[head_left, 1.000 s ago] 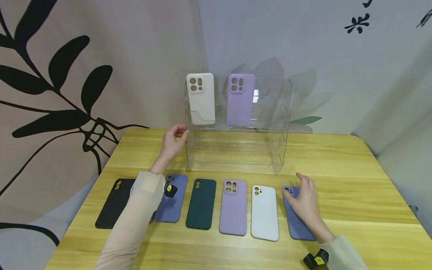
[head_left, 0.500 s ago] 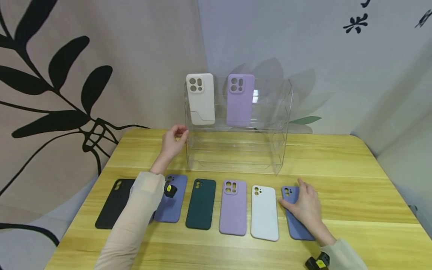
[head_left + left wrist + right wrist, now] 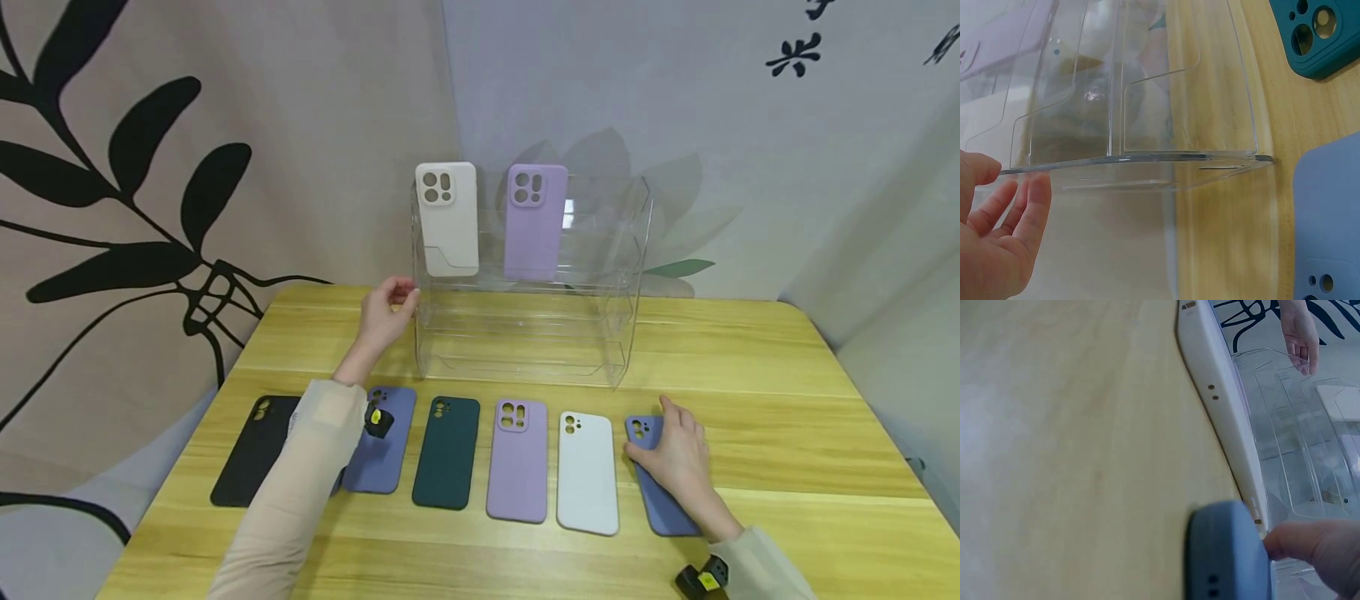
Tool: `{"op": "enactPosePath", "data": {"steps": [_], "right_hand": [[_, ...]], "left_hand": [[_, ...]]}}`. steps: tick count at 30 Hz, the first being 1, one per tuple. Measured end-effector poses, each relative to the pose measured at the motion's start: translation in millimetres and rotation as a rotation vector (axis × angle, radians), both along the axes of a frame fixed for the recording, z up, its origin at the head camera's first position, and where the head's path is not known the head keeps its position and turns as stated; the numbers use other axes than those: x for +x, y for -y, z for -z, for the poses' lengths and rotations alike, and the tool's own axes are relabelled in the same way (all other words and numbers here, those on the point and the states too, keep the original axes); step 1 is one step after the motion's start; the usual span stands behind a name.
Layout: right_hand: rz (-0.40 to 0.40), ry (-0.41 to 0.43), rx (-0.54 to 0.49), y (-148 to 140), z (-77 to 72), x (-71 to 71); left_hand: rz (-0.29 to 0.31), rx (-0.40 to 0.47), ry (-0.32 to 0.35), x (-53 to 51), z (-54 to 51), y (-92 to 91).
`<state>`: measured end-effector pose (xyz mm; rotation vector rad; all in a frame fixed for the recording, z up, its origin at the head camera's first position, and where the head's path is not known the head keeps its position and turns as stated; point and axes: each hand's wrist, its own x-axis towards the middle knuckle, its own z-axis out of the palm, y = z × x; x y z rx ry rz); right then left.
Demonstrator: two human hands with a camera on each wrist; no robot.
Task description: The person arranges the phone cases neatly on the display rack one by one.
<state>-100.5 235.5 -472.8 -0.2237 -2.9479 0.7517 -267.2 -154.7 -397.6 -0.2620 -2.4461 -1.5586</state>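
Observation:
My left hand (image 3: 386, 315) pinches the left side panel of a clear acrylic display stand (image 3: 1191, 119), thumb on one face and fingers on the other. At the right end of a row of phone cases, my right hand (image 3: 681, 454) spans a blue phone case (image 3: 660, 504), its thumb against the left edge. That thumb (image 3: 1300, 540) also touches the blue case's edge in the right wrist view; the other fingertips are hidden there. A white phone case (image 3: 448, 225) and a lilac phone case (image 3: 534, 229) stand in the stand's upper tier.
Along the wooden table (image 3: 787, 400) lie a white case (image 3: 588, 479), a lilac case (image 3: 517, 475), a dark green case (image 3: 446, 458), another blue case (image 3: 382, 454) and a black case (image 3: 251, 458). My left sleeve (image 3: 292, 475) partly covers the leftmost ones. A patterned curtain hangs behind.
Over the last second my right hand has shifted slightly down and right and settled over the blue phone case, whose lower end moved slightly left. The left hand stays on the display stand.

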Motion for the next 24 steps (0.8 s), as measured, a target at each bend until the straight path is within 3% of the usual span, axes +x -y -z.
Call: {"op": "enactPosePath", "data": {"steps": [6, 14, 24], "right_hand": [[-0.005, -0.018, -0.042, -1.9, 0.6, -0.2], [-0.061, -0.279, -0.081, -5.9, 2.4, -3.6], [-0.078, -0.383, -0.132, -6.9, -9.8, -10.3]], "left_hand": [[-0.002, -0.020, 0.000, 0.9, -0.5, -0.1], [0.000, 0.001, 0.004, 1.7, -0.5, -0.1], [-0.003, -0.007, 0.027, 1.5, -1.2, -0.1]]}}
